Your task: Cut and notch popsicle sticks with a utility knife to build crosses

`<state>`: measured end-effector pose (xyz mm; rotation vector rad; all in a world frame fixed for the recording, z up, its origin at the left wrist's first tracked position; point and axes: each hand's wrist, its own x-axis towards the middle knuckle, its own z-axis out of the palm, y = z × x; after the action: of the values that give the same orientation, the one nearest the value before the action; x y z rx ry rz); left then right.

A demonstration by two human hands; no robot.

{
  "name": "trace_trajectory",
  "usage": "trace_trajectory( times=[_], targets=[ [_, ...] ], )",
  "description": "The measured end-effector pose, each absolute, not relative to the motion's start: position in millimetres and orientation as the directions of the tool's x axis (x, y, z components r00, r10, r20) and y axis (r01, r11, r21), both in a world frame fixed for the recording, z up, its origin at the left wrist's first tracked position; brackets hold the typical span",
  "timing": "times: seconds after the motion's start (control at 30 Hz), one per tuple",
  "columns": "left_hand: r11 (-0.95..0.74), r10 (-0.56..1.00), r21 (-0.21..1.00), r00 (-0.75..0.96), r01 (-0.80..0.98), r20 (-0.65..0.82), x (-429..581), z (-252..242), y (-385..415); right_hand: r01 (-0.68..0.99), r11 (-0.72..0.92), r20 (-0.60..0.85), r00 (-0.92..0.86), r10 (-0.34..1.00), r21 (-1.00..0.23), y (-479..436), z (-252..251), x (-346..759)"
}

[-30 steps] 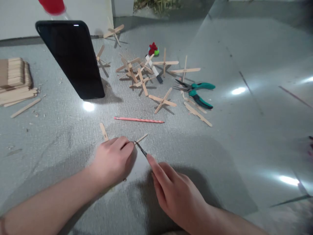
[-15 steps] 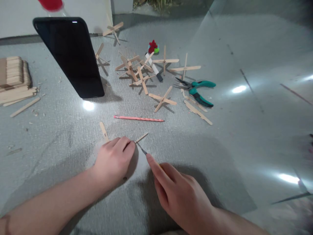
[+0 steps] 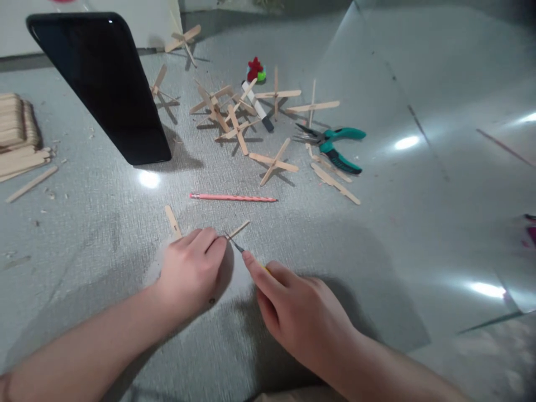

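Observation:
My left hand (image 3: 195, 259) is closed on a thin wooden craft stick (image 3: 238, 230), pressing it down on the grey surface; the stick's free end juts out to the right. In my right hand (image 3: 293, 301) is a craft knife (image 3: 237, 245) with a bit of yellow handle, its forefinger stretched along the top. The blade touches or lies very close to the stick, just beside my left fingers. Another craft stick (image 3: 172, 220), with a small slot in it, lies partly behind my left hand. A pink pencil (image 3: 234, 197) rests just beyond both hands.
A black phone (image 3: 100, 89) stands upright at the left. Behind the pencil are several crossed-stick pieces (image 3: 274, 162), a white marker (image 3: 256, 105), teal pliers (image 3: 339, 146) and broken stick scraps (image 3: 335, 183). Stacked craft sticks (image 3: 17, 125) lie at the far left.
The whole view has shifted slightly, so things sit a little further up and left. The knife blade has moved slightly along the stick; both hands keep their hold.

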<state>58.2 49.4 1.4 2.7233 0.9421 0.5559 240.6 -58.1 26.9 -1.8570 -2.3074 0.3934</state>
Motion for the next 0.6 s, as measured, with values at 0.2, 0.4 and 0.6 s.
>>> trace_trajectory(
  times=[0.2,0.4,0.6],
  targets=[
    [-0.759,0.649,0.294,0.707,0.581,0.280,60,-2,50,0.944,0.209,-0.050,-0.229,0.972,-0.256,-59,22,239],
    [-0.792,0.607,0.288,0.742,0.538,0.285,59,-4,49,0.956,0.240,0.036,-0.238,0.971,-0.166,-66,16,239],
    [-0.816,0.575,0.288,0.761,0.502,0.302,61,-3,48,0.955,0.242,0.045,-0.238,0.970,-0.169,-62,19,240]
  ],
)
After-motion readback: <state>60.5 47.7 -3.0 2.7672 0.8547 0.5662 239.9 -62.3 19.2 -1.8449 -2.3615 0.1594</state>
